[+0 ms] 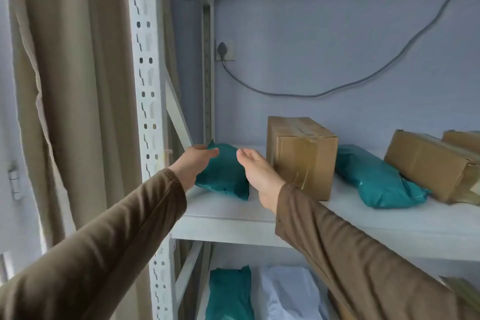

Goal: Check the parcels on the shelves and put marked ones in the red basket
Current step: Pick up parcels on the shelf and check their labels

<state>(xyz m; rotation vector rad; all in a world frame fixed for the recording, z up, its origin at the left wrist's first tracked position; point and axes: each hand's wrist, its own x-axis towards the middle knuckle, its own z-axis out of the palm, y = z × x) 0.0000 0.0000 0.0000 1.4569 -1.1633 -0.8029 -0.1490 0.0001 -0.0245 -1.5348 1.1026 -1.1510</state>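
The teal poly-mailer parcel [224, 175] lies at the left end of the shelf [233, 212], its long axis running from the front edge toward the rear-left corner. It sits between both hands: the left hand [193, 165] touches its left side, the right hand [257, 173] its right side, fingers open, neither closed around it. A cardboard box [301, 156] stands just right. No red basket is visible.

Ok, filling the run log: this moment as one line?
phase: checking | left hand: on teal bag | right hand: open beside bag | shelf: upper | basket: unseen
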